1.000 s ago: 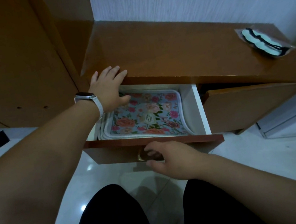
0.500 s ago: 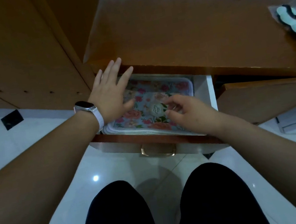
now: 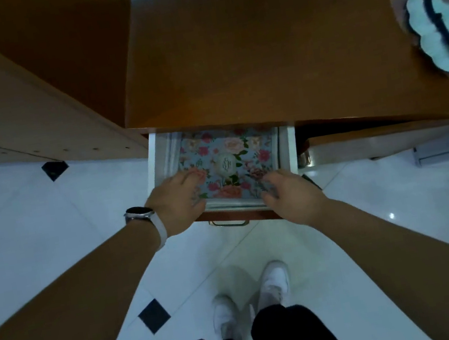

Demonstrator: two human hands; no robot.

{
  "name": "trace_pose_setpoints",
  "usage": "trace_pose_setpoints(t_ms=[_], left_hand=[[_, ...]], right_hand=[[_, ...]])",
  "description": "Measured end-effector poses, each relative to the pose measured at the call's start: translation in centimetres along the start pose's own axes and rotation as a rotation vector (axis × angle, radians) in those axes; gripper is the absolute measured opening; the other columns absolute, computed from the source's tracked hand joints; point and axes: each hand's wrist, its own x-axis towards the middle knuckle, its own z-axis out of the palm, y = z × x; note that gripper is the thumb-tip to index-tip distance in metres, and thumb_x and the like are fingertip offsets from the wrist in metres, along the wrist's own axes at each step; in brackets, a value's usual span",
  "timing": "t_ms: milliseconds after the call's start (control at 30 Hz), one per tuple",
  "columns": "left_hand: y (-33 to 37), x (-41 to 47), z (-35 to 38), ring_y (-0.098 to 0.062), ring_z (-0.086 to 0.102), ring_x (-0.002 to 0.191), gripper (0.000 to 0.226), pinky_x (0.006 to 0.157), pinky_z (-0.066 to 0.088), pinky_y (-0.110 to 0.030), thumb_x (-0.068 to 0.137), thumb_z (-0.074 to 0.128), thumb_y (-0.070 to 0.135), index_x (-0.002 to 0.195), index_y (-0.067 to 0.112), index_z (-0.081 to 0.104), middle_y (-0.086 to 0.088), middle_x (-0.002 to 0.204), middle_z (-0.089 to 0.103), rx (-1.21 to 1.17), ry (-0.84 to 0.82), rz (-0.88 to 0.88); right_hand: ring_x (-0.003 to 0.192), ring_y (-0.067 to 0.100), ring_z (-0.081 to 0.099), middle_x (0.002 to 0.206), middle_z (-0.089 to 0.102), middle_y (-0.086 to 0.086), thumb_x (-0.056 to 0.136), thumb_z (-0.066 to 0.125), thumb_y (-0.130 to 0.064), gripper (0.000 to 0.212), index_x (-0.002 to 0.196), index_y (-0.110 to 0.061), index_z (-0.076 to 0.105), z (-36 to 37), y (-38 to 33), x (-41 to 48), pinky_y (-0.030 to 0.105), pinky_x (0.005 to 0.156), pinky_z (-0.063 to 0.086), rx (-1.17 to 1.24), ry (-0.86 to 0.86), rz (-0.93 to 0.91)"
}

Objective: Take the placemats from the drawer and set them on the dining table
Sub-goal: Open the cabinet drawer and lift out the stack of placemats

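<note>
Two hands (image 3: 177,203) on monogrammed placemats (image 3: 228,163), drawer (image 3: 154,163)

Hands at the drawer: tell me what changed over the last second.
The right hand left the drawer's handle and went to the near right edge of the floral placemats. The left hand came off the cabinet top to their near left edge. No firm grip is visible. The placemats remain in the open drawer.
</note>
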Motion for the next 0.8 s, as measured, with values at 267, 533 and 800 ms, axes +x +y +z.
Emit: trace_pose_setpoints(t_ms=[267,533,800], left_hand=[[0.6,1.0,0.1,-0.029,0.049,0.119,0.051,0.097,0.047,-0.041,0.09,0.057,0.04,0.137,0.022,0.046,-0.006,0.135,0.049,-0.159,-0.079,-0.197],[-2.3,3.0,2.0,-0.033,0.056,0.11,0.06,0.093,0.05,-0.041,0.089,0.058,0.051,0.134,0.013,0.045,-0.014,0.134,0.044,-0.211,-0.143,-0.412],[-2.8,4.7,3.4,-0.037,0.033,0.133,0.066,0.111,0.032,-0.042,0.09,0.049,0.05,0.141,0.011,0.033,-0.016,0.147,0.029,-0.229,-0.204,-0.441]], right_hand=[[0.111,0.028,0.055,0.122,0.055,0.011,0.096,0.053,-0.028,0.039,0.131,-0.009,0.054,0.3,0.4,-0.6,0.038,0.093,0.05,0.044,-0.023,0.008],[0.111,0.035,0.056,0.136,0.04,0.017,0.096,0.048,-0.04,0.05,0.135,-0.011,0.039,2.9,-1.3,0.7,0.04,0.09,0.051,0.018,-0.13,0.343],[0.127,0.04,0.042,0.143,0.028,0.024,0.095,0.052,-0.041,0.062,0.141,-0.008,0.026,3.3,-3.5,4.3,0.046,0.103,0.043,0.166,-0.22,0.662]])
